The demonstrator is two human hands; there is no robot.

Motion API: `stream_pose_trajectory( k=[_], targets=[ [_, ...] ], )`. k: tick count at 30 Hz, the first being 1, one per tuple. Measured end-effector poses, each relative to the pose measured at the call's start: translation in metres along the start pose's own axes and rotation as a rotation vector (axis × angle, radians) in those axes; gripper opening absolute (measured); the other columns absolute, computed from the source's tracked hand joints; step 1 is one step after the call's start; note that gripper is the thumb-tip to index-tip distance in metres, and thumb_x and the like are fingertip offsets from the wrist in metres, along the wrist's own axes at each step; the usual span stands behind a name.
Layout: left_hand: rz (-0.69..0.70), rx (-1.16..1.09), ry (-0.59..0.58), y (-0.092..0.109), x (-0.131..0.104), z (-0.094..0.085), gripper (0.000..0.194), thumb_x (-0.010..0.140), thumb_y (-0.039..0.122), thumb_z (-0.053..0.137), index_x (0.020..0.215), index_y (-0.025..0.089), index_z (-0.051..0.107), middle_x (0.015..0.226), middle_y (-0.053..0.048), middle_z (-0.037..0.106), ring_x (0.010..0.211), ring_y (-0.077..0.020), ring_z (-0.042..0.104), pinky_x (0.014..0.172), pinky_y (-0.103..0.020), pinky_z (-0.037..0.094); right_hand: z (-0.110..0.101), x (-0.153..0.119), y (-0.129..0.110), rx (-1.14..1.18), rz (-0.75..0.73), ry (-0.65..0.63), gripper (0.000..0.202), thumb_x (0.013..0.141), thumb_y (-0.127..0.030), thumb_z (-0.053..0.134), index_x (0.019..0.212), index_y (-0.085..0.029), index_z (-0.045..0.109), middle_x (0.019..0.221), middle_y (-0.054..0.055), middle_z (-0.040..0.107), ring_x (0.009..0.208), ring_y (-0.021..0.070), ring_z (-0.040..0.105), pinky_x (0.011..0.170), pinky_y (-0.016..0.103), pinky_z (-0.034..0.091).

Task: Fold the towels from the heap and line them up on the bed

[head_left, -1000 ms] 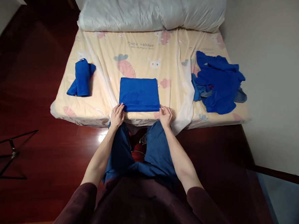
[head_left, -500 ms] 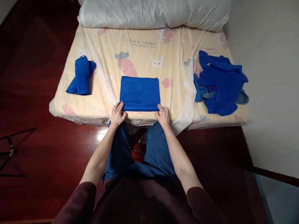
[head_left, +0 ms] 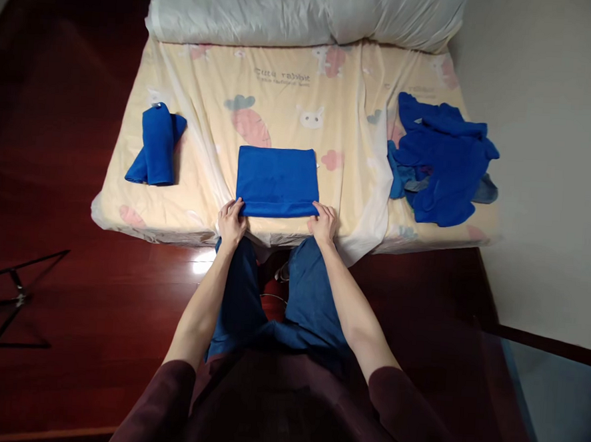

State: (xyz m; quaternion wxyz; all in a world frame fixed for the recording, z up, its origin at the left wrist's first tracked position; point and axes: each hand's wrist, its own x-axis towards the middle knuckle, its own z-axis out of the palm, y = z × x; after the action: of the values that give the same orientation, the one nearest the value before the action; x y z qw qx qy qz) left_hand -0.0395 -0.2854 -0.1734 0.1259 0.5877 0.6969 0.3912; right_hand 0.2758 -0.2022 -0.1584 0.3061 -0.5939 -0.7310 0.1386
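Note:
A blue towel (head_left: pixel 279 176) lies flat on the bed as a folded rectangle, with a narrow strip turned up along its near edge. My left hand (head_left: pixel 232 222) is closed on its near left corner, fingers on top. At the near right corner, my right hand (head_left: pixel 324 223) pinches the same strip. Both thumbs are partly hidden at the near edge. Off to the left rest rolled blue towels (head_left: pixel 158 147), one crossing over another. A loose heap of blue cloth (head_left: pixel 447 157) lies on the right, with other fabric partly under it.
The bed (head_left: pixel 281 127) wears a yellow rabbit-and-carrot sheet. A rolled pale quilt (head_left: pixel 308 12) spans its far side. White wall (head_left: pixel 544 163) borders the right. A black stand's legs (head_left: pixel 18 291) are on the dark red floor at left.
My fingers have curled more tightly round the towel's near corners, and the turned-up strip looks slightly more raised. The whole view has shifted a little; the rolled towels and heap stay put.

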Motion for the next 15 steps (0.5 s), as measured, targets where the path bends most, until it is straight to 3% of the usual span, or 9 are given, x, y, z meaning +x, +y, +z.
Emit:
stream_pose_trajectory(
  k=[5, 10, 15],
  targets=[
    [-0.042, -0.115, 0.099, -0.006, 0.005, -0.001, 0.042, 0.09, 0.017, 0.058, 0.129, 0.019, 0.072, 0.134, -0.014, 0.066, 0.132, -0.0285, 0.058, 0.12, -0.045, 0.043, 0.003, 0.006, 0.006, 0.051, 0.031, 0.012, 0.061, 0.075, 0.0, 0.047, 0.125, -0.018, 0.076, 0.123, 0.01, 0.076, 0.119, 0.0268, 0.064, 0.112, 0.043, 0.053],
    [-0.08, -0.116, 0.116, -0.004, 0.008, -0.005, 0.034, 0.095, 0.021, 0.055, 0.124, 0.018, 0.072, 0.123, -0.013, 0.069, 0.126, -0.0255, 0.06, 0.114, -0.04, 0.049, 0.004, 0.011, 0.011, 0.18, 0.113, 0.046, 0.055, 0.075, -0.001, 0.045, 0.118, -0.017, 0.076, 0.12, 0.011, 0.075, 0.118, 0.025, 0.066, 0.109, 0.039, 0.053],
    [-0.141, -0.124, 0.16, -0.001, 0.006, -0.007, 0.027, 0.1, 0.026, 0.053, 0.117, 0.018, 0.071, 0.113, -0.013, 0.068, 0.12, -0.0268, 0.059, 0.108, -0.04, 0.05, 0.006, 0.011, 0.014, 0.33, 0.218, 0.036, 0.037, 0.089, -0.018, 0.049, 0.116, -0.016, 0.074, 0.117, 0.014, 0.073, 0.105, 0.0254, 0.068, 0.1, 0.039, 0.056]
  ],
)
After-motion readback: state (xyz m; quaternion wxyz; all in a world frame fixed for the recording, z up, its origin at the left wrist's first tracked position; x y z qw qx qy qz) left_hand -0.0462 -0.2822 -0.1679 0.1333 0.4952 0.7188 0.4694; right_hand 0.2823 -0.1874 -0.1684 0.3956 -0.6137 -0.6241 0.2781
